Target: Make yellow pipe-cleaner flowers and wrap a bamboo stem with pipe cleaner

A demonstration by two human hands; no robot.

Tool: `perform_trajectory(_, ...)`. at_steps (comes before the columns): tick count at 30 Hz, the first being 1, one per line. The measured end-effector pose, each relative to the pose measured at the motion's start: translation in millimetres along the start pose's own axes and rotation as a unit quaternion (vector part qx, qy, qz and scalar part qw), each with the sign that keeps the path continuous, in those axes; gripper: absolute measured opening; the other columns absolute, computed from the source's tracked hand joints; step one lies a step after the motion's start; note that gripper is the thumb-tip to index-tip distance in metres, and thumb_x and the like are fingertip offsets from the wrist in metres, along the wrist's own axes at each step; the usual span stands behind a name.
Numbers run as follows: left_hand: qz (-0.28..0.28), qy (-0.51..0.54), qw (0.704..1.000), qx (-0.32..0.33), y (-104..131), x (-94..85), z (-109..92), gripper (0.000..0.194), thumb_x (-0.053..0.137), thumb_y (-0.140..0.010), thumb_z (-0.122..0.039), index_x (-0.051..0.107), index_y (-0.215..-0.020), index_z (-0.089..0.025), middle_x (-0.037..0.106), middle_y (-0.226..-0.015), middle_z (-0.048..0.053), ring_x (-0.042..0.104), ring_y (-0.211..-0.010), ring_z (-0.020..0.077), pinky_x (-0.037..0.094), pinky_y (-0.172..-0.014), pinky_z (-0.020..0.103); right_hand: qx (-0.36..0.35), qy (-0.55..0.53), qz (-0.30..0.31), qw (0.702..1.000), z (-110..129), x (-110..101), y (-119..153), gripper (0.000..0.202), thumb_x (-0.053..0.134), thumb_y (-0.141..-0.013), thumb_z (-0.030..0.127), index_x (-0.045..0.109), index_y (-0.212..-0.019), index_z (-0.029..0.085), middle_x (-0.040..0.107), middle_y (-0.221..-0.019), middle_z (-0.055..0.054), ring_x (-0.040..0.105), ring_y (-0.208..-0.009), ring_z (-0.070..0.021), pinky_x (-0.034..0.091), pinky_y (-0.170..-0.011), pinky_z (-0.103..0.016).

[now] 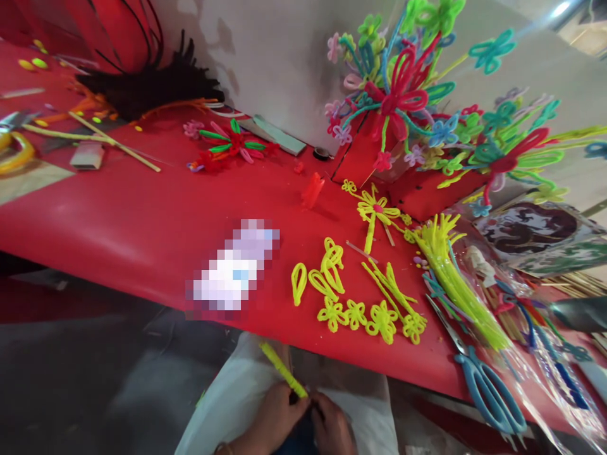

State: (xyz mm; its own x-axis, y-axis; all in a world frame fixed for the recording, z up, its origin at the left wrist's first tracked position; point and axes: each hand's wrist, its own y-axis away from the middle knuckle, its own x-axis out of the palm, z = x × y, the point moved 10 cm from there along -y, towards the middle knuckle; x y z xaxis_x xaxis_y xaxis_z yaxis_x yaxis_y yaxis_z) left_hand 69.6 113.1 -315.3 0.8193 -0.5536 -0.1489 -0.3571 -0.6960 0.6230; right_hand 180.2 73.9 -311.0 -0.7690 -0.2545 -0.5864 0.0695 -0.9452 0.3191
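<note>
Both hands are low in the frame, below the front edge of the red table (142,215). My left hand (272,420) and my right hand (332,426) meet on one yellow pipe cleaner (282,370), which sticks up and to the left from between the fingers. The hands rest over a white cloth or bag (227,404) in my lap. On the table just above them lie several finished yellow pipe-cleaner loops and flowers (353,297).
Blue-handled scissors (488,388) lie at the table's right front edge beside a bundle of yellow pipe cleaners (455,284). A bouquet of coloured pipe-cleaner flowers (412,95) stands at the back right. Black pipe cleaners (147,85) and wooden sticks (114,142) lie at the far left.
</note>
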Motion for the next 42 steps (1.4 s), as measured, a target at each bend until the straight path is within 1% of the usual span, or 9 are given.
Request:
perform_trajectory(5, 0.007, 0.011, 0.999, 0.031, 4, -0.7, -10, 0.02, 0.053, -0.076, -0.026, 0.069, -0.079, -0.015, 0.074, -0.078, 0.007, 0.066, -0.077, 0.0232, 0.046, -0.067, 0.028, -0.005, 0.017, 0.011, 1.0, 6, -1, -1, 0.038, 0.04, -0.083, 0.011, 0.07, -0.102, 0.022, 0.076, -0.093, -0.007, 0.072, -0.092, -0.0189, 0.051, -0.082, -0.022)
perform_trajectory(8, 0.011, 0.014, 0.999, 0.037, 4, -0.9, -13, 0.021, 0.052, -0.077, -0.028, 0.069, -0.08, -0.016, 0.075, -0.079, 0.007, 0.066, -0.077, 0.0235, 0.047, -0.069, 0.029, 0.002, 0.024, 0.01, 1.0, 6, -2, -1, 0.036, 0.04, -0.084, 0.011, 0.07, -0.1, 0.022, 0.075, -0.09, -0.007, 0.072, -0.09, -0.019, 0.051, -0.082, -0.022)
perform_trajectory(13, 0.008, 0.011, 0.999, 0.034, 4, -1.9, -13, 0.022, 0.052, -0.078, -0.027, 0.07, -0.083, -0.014, 0.075, -0.083, 0.009, 0.067, -0.08, 0.0239, 0.047, -0.071, 0.029, 0.004, 0.028, -0.002, 1.0, 5, -3, -1, 0.035, 0.039, -0.085, 0.013, 0.07, -0.097, 0.021, 0.075, -0.086, -0.008, 0.072, -0.089, -0.0196, 0.051, -0.082, -0.022)
perform_trajectory(19, 0.006, 0.002, 0.999, 0.034, 4, -0.7, -10, 0.02, 0.051, -0.079, -0.026, 0.068, -0.079, -0.015, 0.075, -0.077, 0.008, 0.067, -0.076, 0.0235, 0.046, -0.066, 0.028, -0.007, 0.018, -0.008, 1.0, 6, -3, -2, 0.035, 0.039, -0.085, 0.013, 0.07, -0.099, 0.02, 0.075, -0.09, -0.009, 0.072, -0.088, -0.0201, 0.052, -0.08, -0.024)
perform_trajectory(23, 0.0, -0.006, 0.999, 0.039, 3, -1.6, -10, 0.021, 0.052, -0.079, -0.026, 0.069, -0.081, -0.015, 0.075, -0.08, 0.009, 0.068, -0.077, 0.0243, 0.047, -0.067, 0.028, -0.014, 0.014, -0.008, 1.0, 5, -3, -2, 0.032, 0.041, -0.085, 0.014, 0.07, -0.095, 0.02, 0.075, -0.087, -0.008, 0.072, -0.087, -0.0202, 0.052, -0.079, -0.024)
perform_trajectory(27, -0.002, -0.014, 0.999, 0.049, 3, -2.3, -13, 0.022, 0.052, -0.08, -0.027, 0.071, -0.08, -0.016, 0.076, -0.081, 0.008, 0.068, -0.082, 0.0245, 0.047, -0.072, 0.028, -0.001, 0.022, -0.015, 1.0, 0, -3, -1, 0.03, 0.042, -0.088, 0.018, 0.071, -0.095, 0.021, 0.076, -0.086, -0.009, 0.072, -0.086, -0.0208, 0.053, -0.079, -0.024)
perform_trajectory(33, -0.005, -0.034, 0.998, 0.051, 5, -1.9, -10, 0.026, 0.052, -0.08, -0.029, 0.072, -0.086, -0.014, 0.078, -0.087, 0.01, 0.07, -0.081, 0.0254, 0.047, -0.07, 0.029, 0.008, 0.019, -0.014, 1.0, -2, -3, -1, 0.033, 0.039, -0.093, 0.029, 0.071, -0.096, 0.021, 0.075, -0.085, -0.009, 0.072, -0.086, -0.0206, 0.052, -0.076, -0.023)
perform_trajectory(38, -0.004, -0.051, 0.997, 0.06, 7, -2.4, -13, 0.025, 0.051, -0.079, -0.027, 0.072, -0.086, -0.016, 0.078, -0.09, 0.009, 0.07, -0.083, 0.0245, 0.047, -0.072, 0.029, 0.024, 0.017, -0.066, 0.997, -4, -11, 1, 0.045, 0.036, -0.096, 0.045, 0.073, -0.091, 0.02, 0.076, -0.086, -0.011, 0.072, -0.078, -0.022, 0.052, -0.071, -0.025)
perform_trajectory(42, -0.006, -0.057, 0.996, 0.069, 6, -1.5, -14, 0.023, 0.05, -0.078, -0.025, 0.071, -0.082, -0.017, 0.077, -0.083, 0.007, 0.068, -0.078, 0.0221, 0.047, -0.068, 0.027, 0.022, 0.016, -0.068, 0.997, -11, -11, 2, 0.041, 0.038, -0.095, 0.044, 0.073, -0.092, 0.021, 0.076, -0.086, -0.01, 0.072, -0.079, -0.0224, 0.052, -0.071, -0.025)
